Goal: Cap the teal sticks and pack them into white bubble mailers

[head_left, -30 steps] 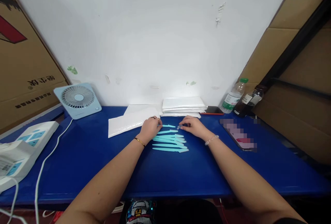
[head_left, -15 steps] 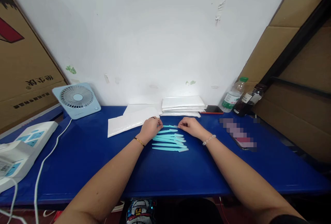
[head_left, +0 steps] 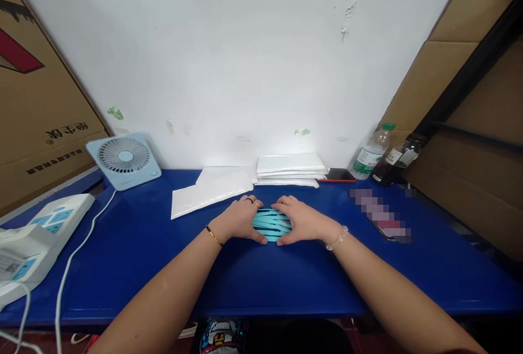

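Several thin light-blue plastic strips (head_left: 272, 223) lie in a row on the blue table (head_left: 134, 250). My left hand (head_left: 239, 218) covers their left ends and my right hand (head_left: 300, 220) covers their right ends. Both hands curve over the strips with fingers and thumbs cupped round the bunch from each side. Only the middle of the strips shows between the hands. A gold bangle is on the left wrist, a bead bracelet on the right.
White padded envelopes (head_left: 210, 190) lie behind the hands, with a stack of them (head_left: 290, 166) at the wall. A small blue fan (head_left: 125, 159), a white device (head_left: 30, 242) with a cord, a phone (head_left: 339, 175), two bottles (head_left: 388, 157) and cardboard boxes (head_left: 466, 125) surround the area.
Both hands left the farthest strip, came back toward me and closed in from the sides over the whole row, pushing the strips together.
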A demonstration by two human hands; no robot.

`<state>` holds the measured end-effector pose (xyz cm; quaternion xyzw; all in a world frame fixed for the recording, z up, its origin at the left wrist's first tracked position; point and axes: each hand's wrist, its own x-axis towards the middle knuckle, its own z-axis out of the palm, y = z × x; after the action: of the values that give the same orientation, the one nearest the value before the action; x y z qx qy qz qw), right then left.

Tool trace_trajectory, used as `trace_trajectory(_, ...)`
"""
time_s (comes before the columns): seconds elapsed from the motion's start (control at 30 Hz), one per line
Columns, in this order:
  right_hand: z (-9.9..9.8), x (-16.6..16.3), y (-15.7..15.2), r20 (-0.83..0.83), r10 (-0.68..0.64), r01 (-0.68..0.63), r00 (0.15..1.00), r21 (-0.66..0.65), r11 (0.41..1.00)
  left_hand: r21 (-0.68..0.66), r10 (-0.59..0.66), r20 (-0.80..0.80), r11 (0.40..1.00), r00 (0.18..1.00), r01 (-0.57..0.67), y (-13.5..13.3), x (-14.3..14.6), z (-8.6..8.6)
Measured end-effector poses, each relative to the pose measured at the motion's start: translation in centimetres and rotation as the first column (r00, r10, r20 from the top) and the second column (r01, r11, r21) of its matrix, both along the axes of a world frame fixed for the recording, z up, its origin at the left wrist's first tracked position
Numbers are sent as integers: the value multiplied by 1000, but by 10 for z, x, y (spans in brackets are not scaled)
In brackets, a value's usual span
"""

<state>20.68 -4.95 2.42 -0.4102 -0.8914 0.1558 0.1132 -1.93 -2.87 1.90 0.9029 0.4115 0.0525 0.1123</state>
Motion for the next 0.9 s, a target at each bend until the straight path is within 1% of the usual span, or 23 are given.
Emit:
trace_trajectory(0.1,2,-10,-8,89,-5,4,996,22,1000,43,-7,-88,999,996,11,-9,9,2)
trace_trajectory(0.3,-8,-21,-7,232,-48,16,972,138,990,141,-13,-171,989,985,37,-11,22,-6)
trace_trajectory(0.43,-12,-29,-8,326,-79,26,942,165,986,139,-41,-181,988,983,67,-11,24,-12)
trace_trajectory(0.5,-12,-32,-8,343,-115,43,932,209,977,141,-34,-176,988,984,60,-12,26,-11)
trace_trajectory(0.57,-13,-33,-7,341,-148,61,928,254,965,129,-17,-154,991,988,37,-10,26,-7)
trace_trajectory(0.63,-13,-30,-5,341,-173,84,924,260,962,127,2,-87,992,996,9,-5,19,2)
trace_trajectory(0.7,-13,-24,-1,352,-190,109,916,238,965,165,48,19,985,999,-51,6,2,12)
trace_trajectory(0.73,-12,-20,1,360,-199,121,912,227,966,209,101,72,971,992,-114,13,-11,16)
trace_trajectory(0.77,-11,-16,2,367,-207,132,907,220,967,252,195,114,943,974,-218,21,-25,18)
trace_trajectory(0.83,-8,-8,5,369,-217,146,904,209,967,269,384,96,878,918,-396,36,-55,16)
trace_trajectory(0.9,-4,-1,6,354,-215,157,910,184,970,199,524,11,833,851,-516,49,-79,8)
